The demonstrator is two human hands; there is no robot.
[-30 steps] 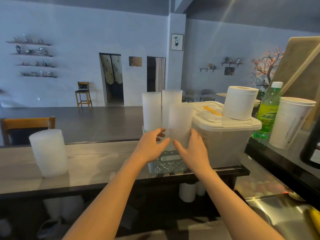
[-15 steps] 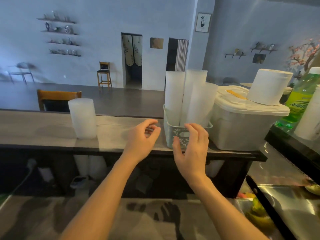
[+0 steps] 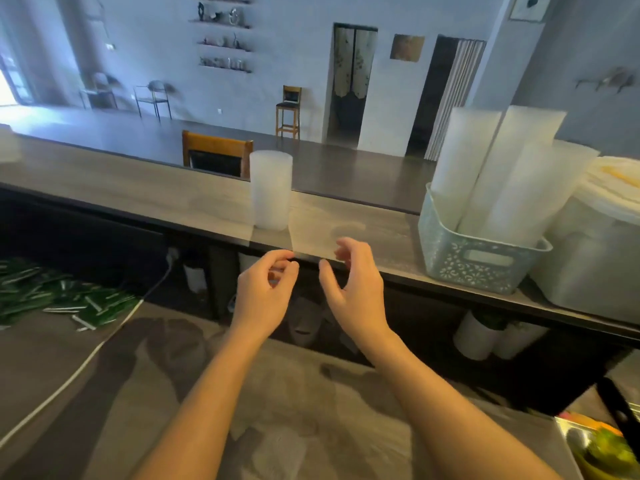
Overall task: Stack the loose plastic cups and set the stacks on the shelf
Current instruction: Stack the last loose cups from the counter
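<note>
Fingers of left hand (image 3: 265, 296) and right hand (image 3: 353, 289) hung loosely curled, holding nothing, just short of the surface (image 3: 138, 188) edge. Short cup stack (image 3: 270, 190) stood on the surface just beyond them, upright, long axis vertical, wide end up. Three tall stacks (image 3: 498, 174) sat in the basket (image 3: 474, 261) to the right, leaning, tops tipped right. Risk, imo: a hurried sideways grab could topple the short stack, or a knock to the basket could tip the leaning stacks out.

A short stack of frosted plastic cups (image 3: 270, 188) stands upright on the counter (image 3: 138, 192); three taller stacks (image 3: 498, 174) lean in a pale basket (image 3: 471, 265).
</note>
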